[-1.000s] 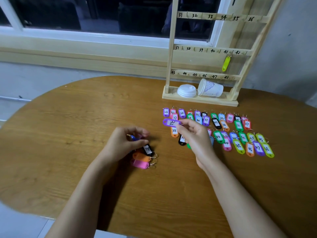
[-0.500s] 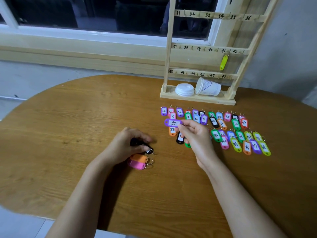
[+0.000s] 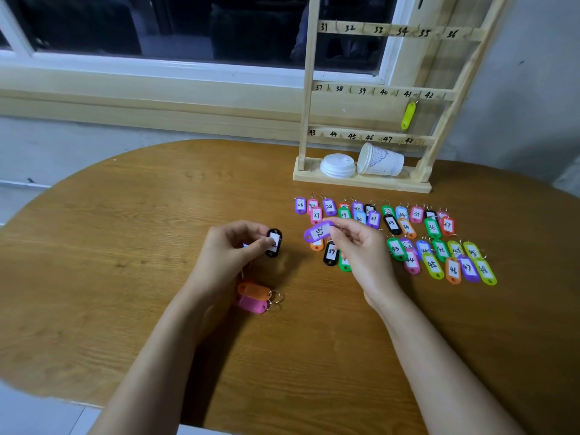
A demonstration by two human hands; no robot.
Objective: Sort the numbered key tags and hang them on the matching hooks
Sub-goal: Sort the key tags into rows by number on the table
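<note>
Sorting at centre frame
Left hand [image 3: 229,249] pinches a black tag [image 3: 274,243], right hand [image 3: 361,246] a purple tag [image 3: 318,232] over the tag rows [image 3: 433,265]. Upper right: rack [image 3: 361,183] base holds tipped cup [image 3: 381,160] and lid [image 3: 337,164].

This is a plain indoor room, either a home or a small office; I cannot tell which. A rounded brown wood-grain table [image 3: 125,246] stands by a pale grey wall [image 3: 533,105], below a white-framed window [image 3: 188,62] with dark glass and a wide cream sill [image 3: 141,98]. A white paper cup [image 3: 381,160] lies tipped over beside stacked white plastic lids [image 3: 337,164] on the base of a hand-numbered pale wooden rack [image 3: 361,183].
</note>
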